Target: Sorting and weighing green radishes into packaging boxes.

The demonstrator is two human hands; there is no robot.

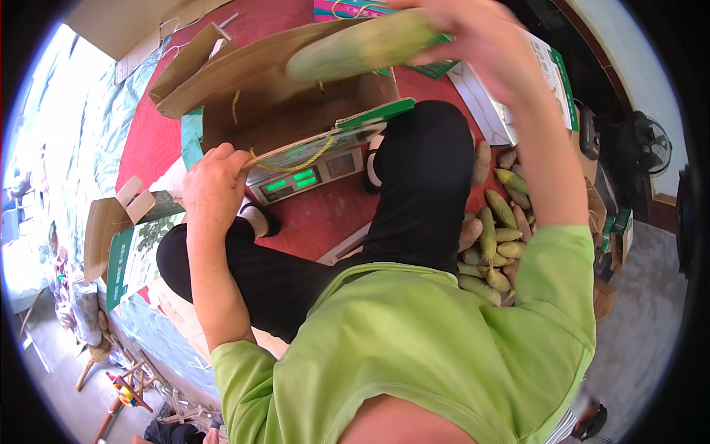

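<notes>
A cardboard box [255,127] with yellow rope handles stands open at the top on an electronic scale [296,183] with lit green displays. My left hand [214,177] is closed on the left end of the box's near edge. Raised over the box's far right side, my right hand [473,37] grips the end of a long green-and-tan vegetable [362,48], radish-like in shape. Motion blurs this hand and the vegetable a little. The vegetable points left across the opening, and shadow hides much of the inside of the box.
A pile of similar vegetables [499,237] lies beside my right leg. Printed cartons stand to the left [140,251] and far right [543,81]. Red floor covering [303,218] lies between my legs. A black fan [643,144] stands at the right.
</notes>
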